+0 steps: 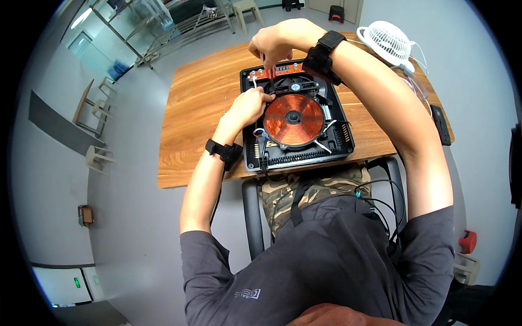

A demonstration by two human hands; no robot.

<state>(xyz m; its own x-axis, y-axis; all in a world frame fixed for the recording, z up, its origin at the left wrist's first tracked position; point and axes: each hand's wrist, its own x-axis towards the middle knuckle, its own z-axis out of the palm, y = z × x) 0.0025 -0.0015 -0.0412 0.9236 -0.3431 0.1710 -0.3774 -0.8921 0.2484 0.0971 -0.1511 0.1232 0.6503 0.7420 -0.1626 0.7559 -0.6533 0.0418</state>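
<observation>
An opened induction cooker (pixel 253 157) lies on the wooden table, its black housing facing up. Inside it sits a round copper coil (pixel 293 120) with a dark centre. Over its far edge, my right hand (pixel 276 43) is closed around a screwdriver (pixel 272 75), held upright with the shaft pointing down into the housing beside the orange circuit board (pixel 291 69). My left hand (pixel 251 106) rests at the coil's far left edge, fingers drawn together close to the screwdriver's lower end. What those fingers hold, if anything, is hidden.
A white fan (pixel 387 42) and its cable stand at the table's far right corner. A black power strip (pixel 440 125) lies along the right edge. Loose white wires (pixel 323 146) stick out near the coil. The bare wooden tabletop (pixel 190 119) extends to the left.
</observation>
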